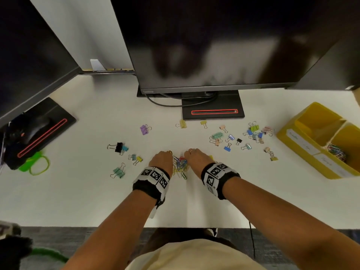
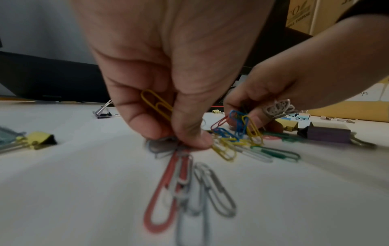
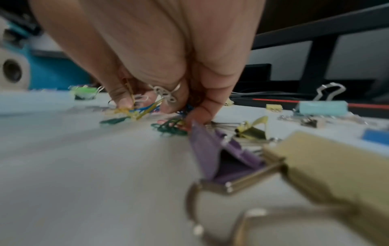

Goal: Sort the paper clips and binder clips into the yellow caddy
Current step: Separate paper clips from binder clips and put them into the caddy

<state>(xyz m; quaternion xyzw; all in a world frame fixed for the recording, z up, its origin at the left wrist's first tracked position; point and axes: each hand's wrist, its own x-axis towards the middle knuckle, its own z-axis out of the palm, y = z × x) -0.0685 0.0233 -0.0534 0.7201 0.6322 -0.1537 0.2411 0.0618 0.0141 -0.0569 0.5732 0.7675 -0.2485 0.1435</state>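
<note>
A heap of coloured paper clips [image 1: 180,165] lies on the white desk between my two hands. My left hand [image 1: 162,159] curls down over its left side and pinches clips, with a yellow paper clip [image 2: 156,104] caught between its fingers. My right hand [image 1: 195,158] curls over the right side and grips a bunch of blue, red and yellow clips [image 2: 238,123]. Coloured binder clips [image 1: 236,138] are scattered over the desk on both sides. The yellow caddy [image 1: 303,141] stands at the far right, with paper clips [image 1: 336,152] in its near compartment.
A monitor stand [image 1: 213,112] with a cable sits behind the clips. A second stand [image 1: 41,133] with a mouse and green rubber bands [image 1: 37,165] is at the left. A purple binder clip [image 3: 221,156] and a tan one [image 3: 328,168] lie just right of my right hand.
</note>
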